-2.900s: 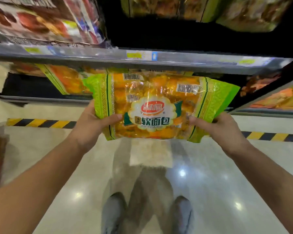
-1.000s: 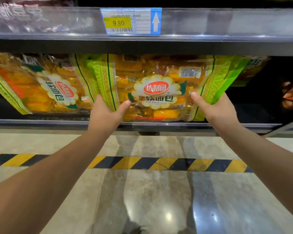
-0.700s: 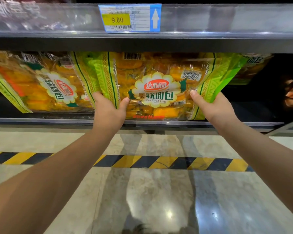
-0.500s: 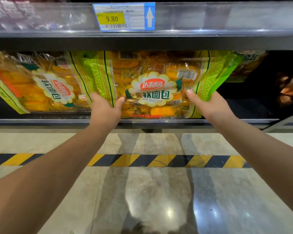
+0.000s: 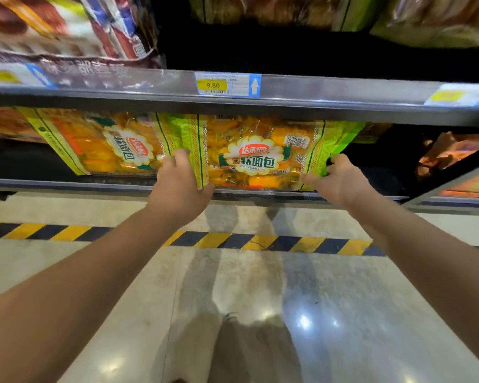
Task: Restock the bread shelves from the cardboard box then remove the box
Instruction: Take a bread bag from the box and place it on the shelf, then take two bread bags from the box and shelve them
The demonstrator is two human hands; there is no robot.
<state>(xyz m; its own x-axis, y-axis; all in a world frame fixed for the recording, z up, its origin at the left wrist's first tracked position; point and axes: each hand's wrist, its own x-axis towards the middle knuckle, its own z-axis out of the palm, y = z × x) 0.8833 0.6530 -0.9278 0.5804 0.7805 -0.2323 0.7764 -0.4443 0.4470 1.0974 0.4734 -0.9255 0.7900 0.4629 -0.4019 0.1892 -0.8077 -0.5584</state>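
Observation:
A green and yellow bag of soft bread (image 5: 257,158) stands on the lower shelf (image 5: 67,185), label facing me, under the shelf rail with the 9.80 price tag (image 5: 227,84). My left hand (image 5: 181,186) grips the bag's left end, fingers over the green edge and thumb below the front. At the right end, my right hand (image 5: 339,179) holds the lower corner, thumb on the front and fingers curled behind. A second identical bag (image 5: 108,146) leans just left of it. The cardboard box is out of view.
Red-wrapped packs (image 5: 67,26) and other bread bags (image 5: 426,20) sit on the shelf above. More packets (image 5: 451,153) lie at the far right. Yellow-black hazard tape (image 5: 260,241) runs along the glossy floor below the shelves.
The bag has settled deeper onto the lower shelf and both hands have slid down to its bottom corners. The view has pulled back, showing the upper shelf.

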